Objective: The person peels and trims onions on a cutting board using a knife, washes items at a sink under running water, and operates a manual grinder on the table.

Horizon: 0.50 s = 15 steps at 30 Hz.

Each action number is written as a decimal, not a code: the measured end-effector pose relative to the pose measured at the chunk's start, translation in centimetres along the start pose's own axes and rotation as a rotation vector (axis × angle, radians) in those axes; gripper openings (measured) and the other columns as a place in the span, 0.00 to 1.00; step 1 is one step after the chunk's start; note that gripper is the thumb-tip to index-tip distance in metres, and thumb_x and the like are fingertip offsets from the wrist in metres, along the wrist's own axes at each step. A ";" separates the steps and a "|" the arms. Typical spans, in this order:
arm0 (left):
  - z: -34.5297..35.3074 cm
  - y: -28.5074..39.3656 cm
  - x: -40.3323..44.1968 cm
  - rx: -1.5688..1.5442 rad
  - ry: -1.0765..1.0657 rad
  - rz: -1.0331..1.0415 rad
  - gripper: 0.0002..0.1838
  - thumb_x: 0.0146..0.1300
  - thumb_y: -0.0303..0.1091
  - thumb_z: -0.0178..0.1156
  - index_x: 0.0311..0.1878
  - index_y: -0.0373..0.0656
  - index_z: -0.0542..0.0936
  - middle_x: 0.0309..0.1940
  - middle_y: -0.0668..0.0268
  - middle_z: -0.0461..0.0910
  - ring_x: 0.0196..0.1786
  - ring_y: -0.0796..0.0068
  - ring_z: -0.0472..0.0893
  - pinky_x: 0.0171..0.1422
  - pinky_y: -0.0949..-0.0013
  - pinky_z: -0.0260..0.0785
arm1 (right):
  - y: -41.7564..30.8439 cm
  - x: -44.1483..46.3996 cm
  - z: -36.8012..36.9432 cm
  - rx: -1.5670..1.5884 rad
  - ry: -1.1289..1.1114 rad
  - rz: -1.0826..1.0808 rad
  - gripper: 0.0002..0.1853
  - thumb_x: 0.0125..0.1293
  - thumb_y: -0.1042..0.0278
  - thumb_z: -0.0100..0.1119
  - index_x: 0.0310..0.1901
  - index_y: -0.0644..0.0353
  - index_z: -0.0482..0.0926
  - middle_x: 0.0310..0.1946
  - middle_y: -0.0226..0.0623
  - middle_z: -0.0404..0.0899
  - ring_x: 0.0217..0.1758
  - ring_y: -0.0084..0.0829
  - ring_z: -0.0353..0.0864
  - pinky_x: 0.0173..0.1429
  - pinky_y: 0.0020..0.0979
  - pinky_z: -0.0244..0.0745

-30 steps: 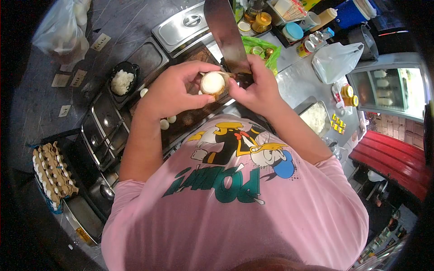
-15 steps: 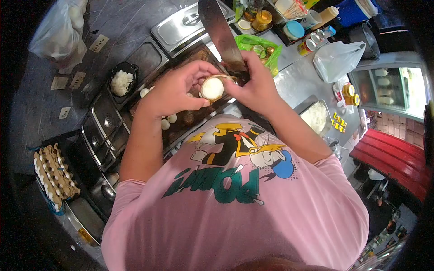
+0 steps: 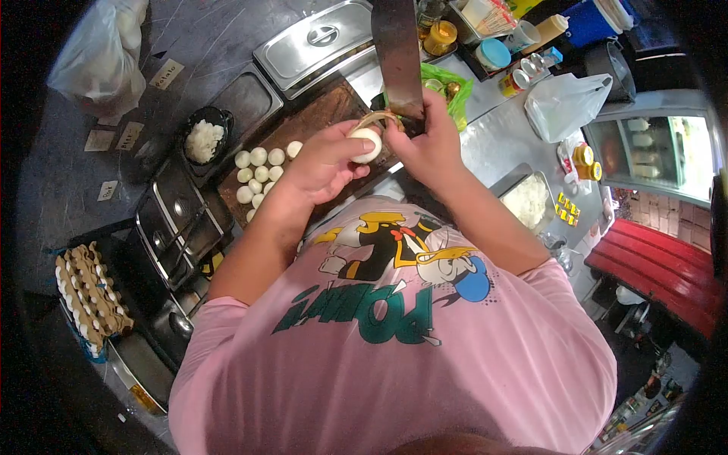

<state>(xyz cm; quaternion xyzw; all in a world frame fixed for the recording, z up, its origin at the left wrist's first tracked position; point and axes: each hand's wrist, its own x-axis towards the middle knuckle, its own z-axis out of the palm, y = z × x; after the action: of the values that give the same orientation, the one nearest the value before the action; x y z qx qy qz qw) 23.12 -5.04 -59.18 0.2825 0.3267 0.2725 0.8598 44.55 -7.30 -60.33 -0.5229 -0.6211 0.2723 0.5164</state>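
Observation:
My left hand (image 3: 327, 163) is closed around a white, mostly peeled onion (image 3: 367, 145). A curved strip of brownish skin (image 3: 373, 117) arches above the onion toward my right hand. My right hand (image 3: 427, 144) grips a large wide-bladed knife (image 3: 398, 61), its blade pointing up and away from me; the handle is hidden in the fingers. My right thumb and fingertips pinch the loose end of the skin beside the onion. Several peeled white onions (image 3: 258, 157) lie grouped on the wooden cutting board (image 3: 326, 106), left of my left hand.
Behind the knife is a green plastic bag (image 3: 455, 102) with round items. A black bowl of chopped white pieces (image 3: 203, 142) stands left, near a steel lid (image 3: 311, 42). A tray of white food (image 3: 529, 201) lies right. Egg trays (image 3: 91, 299) sit far left.
My left hand has turned and shifted, uncovering the peeled onions on the board. The skin strip has pulled out from the onion, and the knife blade has swung more upright, to the right.

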 end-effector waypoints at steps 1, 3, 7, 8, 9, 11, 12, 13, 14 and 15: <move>-0.2 -0.1 0.1 0.000 0.001 0.000 0.18 0.75 0.35 0.70 0.64 0.45 0.82 0.51 0.72 0.86 0.50 0.81 0.82 0.48 0.73 0.75 | 0.3 0.2 -0.1 0.001 -0.001 0.000 0.31 0.67 0.64 0.77 0.68 0.61 0.74 0.49 0.53 0.90 0.52 0.52 0.93 0.56 0.45 0.86; -1.1 -0.3 0.4 0.130 -0.009 -0.037 0.19 0.72 0.34 0.72 0.63 0.44 0.82 0.48 0.73 0.84 0.44 0.83 0.80 0.43 0.74 0.72 | 0.8 0.6 -0.4 -0.068 -0.011 -0.058 0.31 0.67 0.65 0.77 0.68 0.61 0.74 0.48 0.53 0.90 0.51 0.52 0.93 0.56 0.45 0.86; -2.2 -0.1 0.9 0.275 -0.001 -0.062 0.22 0.69 0.33 0.73 0.65 0.43 0.83 0.47 0.72 0.86 0.44 0.81 0.81 0.45 0.72 0.72 | 0.8 1.3 -0.6 -0.059 -0.005 -0.066 0.31 0.67 0.65 0.76 0.68 0.61 0.74 0.48 0.53 0.90 0.50 0.52 0.93 0.55 0.45 0.86; -2.2 -0.1 0.9 0.323 0.018 -0.040 0.23 0.68 0.33 0.74 0.65 0.42 0.84 0.47 0.72 0.86 0.43 0.81 0.81 0.45 0.73 0.72 | 0.5 1.5 -0.7 -0.083 0.014 -0.055 0.30 0.68 0.65 0.76 0.68 0.61 0.74 0.48 0.53 0.90 0.50 0.52 0.93 0.56 0.45 0.86; -2.1 -0.1 0.9 0.371 0.037 -0.019 0.23 0.68 0.34 0.75 0.64 0.42 0.84 0.47 0.71 0.86 0.42 0.81 0.81 0.46 0.73 0.71 | 0.2 1.8 -0.8 -0.106 0.032 -0.044 0.30 0.68 0.65 0.76 0.67 0.61 0.74 0.48 0.53 0.90 0.50 0.51 0.93 0.56 0.44 0.85; -2.5 -0.4 1.0 0.383 0.064 -0.035 0.23 0.67 0.33 0.76 0.64 0.42 0.84 0.47 0.71 0.87 0.42 0.81 0.81 0.46 0.73 0.72 | 0.2 2.2 -1.0 -0.142 0.041 -0.009 0.30 0.68 0.65 0.75 0.67 0.61 0.74 0.48 0.53 0.90 0.51 0.52 0.93 0.56 0.44 0.85; -2.9 -0.7 1.1 0.394 0.092 -0.051 0.24 0.66 0.33 0.77 0.64 0.42 0.85 0.47 0.70 0.88 0.42 0.81 0.81 0.47 0.73 0.72 | 0.3 2.4 -1.0 -0.177 0.049 0.025 0.29 0.69 0.65 0.75 0.67 0.61 0.74 0.49 0.53 0.90 0.51 0.52 0.93 0.57 0.44 0.85; -3.5 -1.0 1.2 0.393 0.092 -0.053 0.24 0.66 0.33 0.77 0.64 0.42 0.85 0.47 0.70 0.88 0.42 0.81 0.81 0.47 0.73 0.72 | 0.6 2.6 -1.0 -0.177 0.048 0.026 0.29 0.69 0.65 0.75 0.67 0.61 0.74 0.49 0.53 0.90 0.51 0.52 0.93 0.57 0.44 0.85; -4.1 -1.2 1.4 0.458 0.074 -0.080 0.23 0.65 0.34 0.78 0.63 0.42 0.86 0.47 0.70 0.88 0.43 0.81 0.81 0.49 0.73 0.73 | 1.0 2.9 -1.1 -0.166 0.066 0.041 0.29 0.68 0.65 0.74 0.68 0.61 0.74 0.49 0.54 0.90 0.52 0.53 0.93 0.57 0.45 0.86; -4.6 -1.5 1.5 0.521 0.053 -0.107 0.23 0.65 0.34 0.78 0.62 0.41 0.87 0.47 0.69 0.89 0.44 0.81 0.82 0.50 0.73 0.73 | 1.6 3.3 -1.2 -0.157 0.084 0.056 0.29 0.68 0.65 0.74 0.68 0.60 0.74 0.49 0.55 0.90 0.53 0.54 0.93 0.57 0.46 0.86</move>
<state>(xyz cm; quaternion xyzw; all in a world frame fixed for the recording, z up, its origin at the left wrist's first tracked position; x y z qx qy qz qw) 21.21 -3.63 -63.67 0.4694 0.4227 0.1404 0.7624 46.55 -4.03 -60.18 -0.5900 -0.6034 0.2148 0.4917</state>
